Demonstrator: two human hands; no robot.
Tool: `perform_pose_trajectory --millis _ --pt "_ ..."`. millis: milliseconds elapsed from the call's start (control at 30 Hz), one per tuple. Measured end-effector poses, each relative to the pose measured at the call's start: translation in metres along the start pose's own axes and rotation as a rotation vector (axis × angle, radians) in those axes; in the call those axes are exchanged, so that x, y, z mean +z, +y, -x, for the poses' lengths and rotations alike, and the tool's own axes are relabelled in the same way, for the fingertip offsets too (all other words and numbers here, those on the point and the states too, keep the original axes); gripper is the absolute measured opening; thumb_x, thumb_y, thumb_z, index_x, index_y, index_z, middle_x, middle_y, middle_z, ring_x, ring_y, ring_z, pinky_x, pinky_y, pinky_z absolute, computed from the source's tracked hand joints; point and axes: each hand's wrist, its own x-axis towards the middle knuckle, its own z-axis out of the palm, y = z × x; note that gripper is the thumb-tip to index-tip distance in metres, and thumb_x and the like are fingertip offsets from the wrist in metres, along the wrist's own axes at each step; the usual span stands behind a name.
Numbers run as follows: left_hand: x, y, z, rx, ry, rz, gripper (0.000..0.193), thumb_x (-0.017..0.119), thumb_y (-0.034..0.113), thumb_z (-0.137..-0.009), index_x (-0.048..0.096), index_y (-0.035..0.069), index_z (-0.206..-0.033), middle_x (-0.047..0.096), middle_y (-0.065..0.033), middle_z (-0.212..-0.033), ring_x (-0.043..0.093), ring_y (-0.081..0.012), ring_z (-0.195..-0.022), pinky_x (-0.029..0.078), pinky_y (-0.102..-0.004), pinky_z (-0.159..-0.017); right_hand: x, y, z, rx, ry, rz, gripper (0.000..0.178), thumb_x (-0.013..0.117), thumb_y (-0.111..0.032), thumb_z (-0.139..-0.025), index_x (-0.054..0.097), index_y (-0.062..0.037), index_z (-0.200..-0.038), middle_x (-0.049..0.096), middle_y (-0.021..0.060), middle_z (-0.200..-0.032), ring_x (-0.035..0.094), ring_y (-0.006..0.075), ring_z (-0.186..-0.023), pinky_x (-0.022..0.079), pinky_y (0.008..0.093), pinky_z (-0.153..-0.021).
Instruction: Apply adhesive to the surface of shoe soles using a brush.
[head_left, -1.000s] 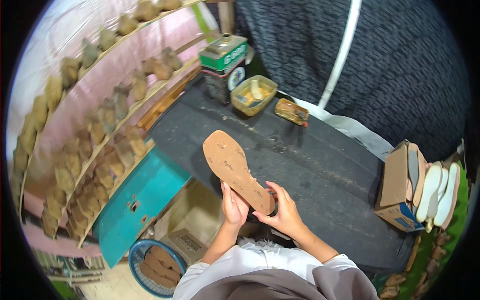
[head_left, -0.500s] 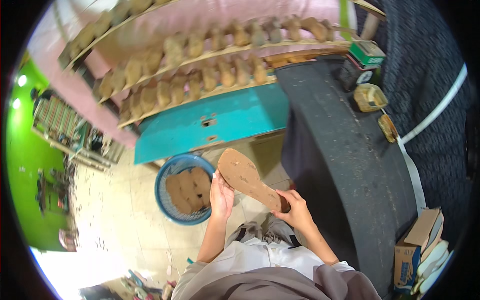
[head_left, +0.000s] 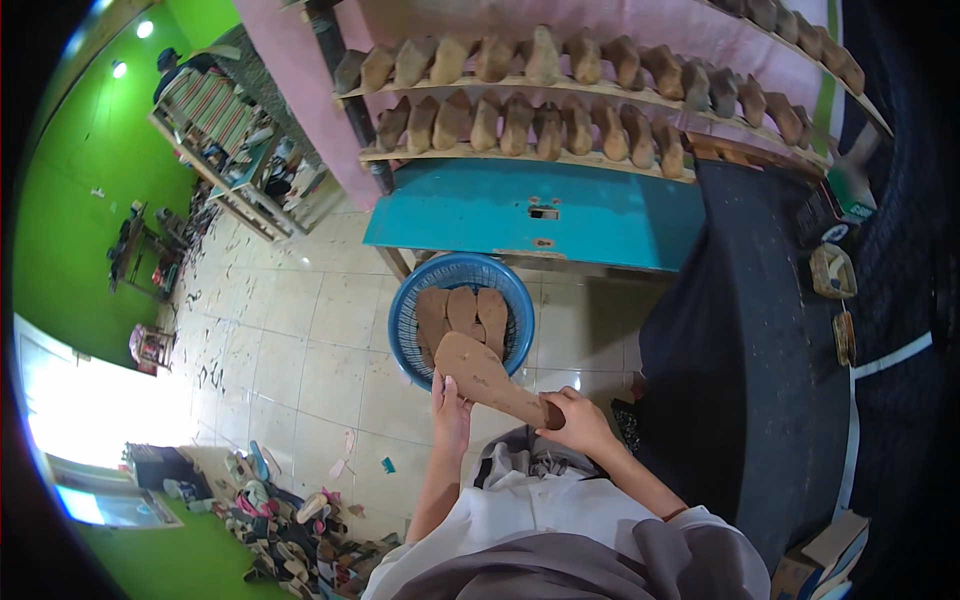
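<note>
Between my hands is a brown shoe insole (head_left: 485, 378), its broad end tilted up to the left and its narrow heel end toward the right. My left hand (head_left: 452, 415) grips the broad end at its lower edge, thumb on the near face. My right hand (head_left: 578, 420) pinches the heel end, where a darker patch shows. Just beyond the insole stands a round blue plastic basket (head_left: 402, 350) on the floor. Several similar brown insoles (head_left: 461, 308) lie inside it, partly covered from view by the one I hold.
A turquoise bench (head_left: 620, 215) stands past the basket, under shelves lined with wooden shoe lasts (head_left: 517, 125). To my right runs a table with a dark cover (head_left: 770, 330), bearing a small woven basket (head_left: 832, 270). Many shoes (head_left: 300, 530) are heaped at lower left.
My view has swung left, so the basket and bench appear further right. Both hands keep hold of the insole, which now overlaps the basket's near rim in view.
</note>
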Motion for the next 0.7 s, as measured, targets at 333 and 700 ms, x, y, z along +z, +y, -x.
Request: perform_pose_trajectory --millis 333,700 --pt "-0.045 0.000 -0.029 -0.016 0.302 -0.259 0.045 0.049 0.018 -0.094 0.033 0.010 -0.135 0.051 -0.0063 -0.110 0.051 -0.0140 -0.095 0.044 -0.0334 -0.084 0.005 0.030 -0.087 -0.296 -0.053 0.136 0.057 0.074 -0.015 -0.063 0.055 -0.0146 -0.117 0.057 0.0072 -0.107 0.051 0.0270 -0.105 0.040 0.0388 -0.091" --pt "-0.154 -0.011 -0.134 -0.241 0.283 -0.677 0.046 0.052 0.022 -0.090 0.038 0.008 -0.131 0.054 -0.0071 -0.105 0.053 -0.0146 -0.089 0.044 -0.0321 -0.082 0.080 0.060 -0.176 -0.302 -0.098 0.153 0.067 0.076 -0.008 -0.060 0.051 -0.0147 -0.122 0.057 0.0063 -0.115 0.048 0.0269 -0.108 0.040 0.0375 -0.094"
